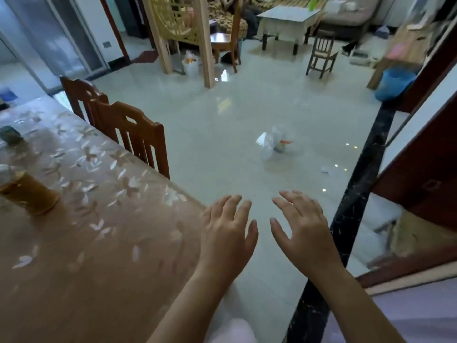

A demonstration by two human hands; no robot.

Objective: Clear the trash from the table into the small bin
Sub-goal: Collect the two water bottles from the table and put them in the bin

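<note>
Plastic-lined small bin (274,144) on the floor (217,149), well beyond splayed, empty fingers (243,210) of left hand (227,233) and right hand (305,229).

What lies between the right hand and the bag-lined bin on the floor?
Head view: only bare glossy floor between right hand and bin; a white scrap lies aside.

Soft, cool daylight comes from the frosted glass sliding doors (59,43) at upper left — shadows are faint. The glossy pale tiled floor (247,112) throws back broad white patches and pinpoint glints beside the black speckled stone threshold strip (359,179). Milky glare lies on the brown flower-patterned plastic-covered table (99,233). The whole view is slightly smeared; straight lines bow toward the edges.
</note>
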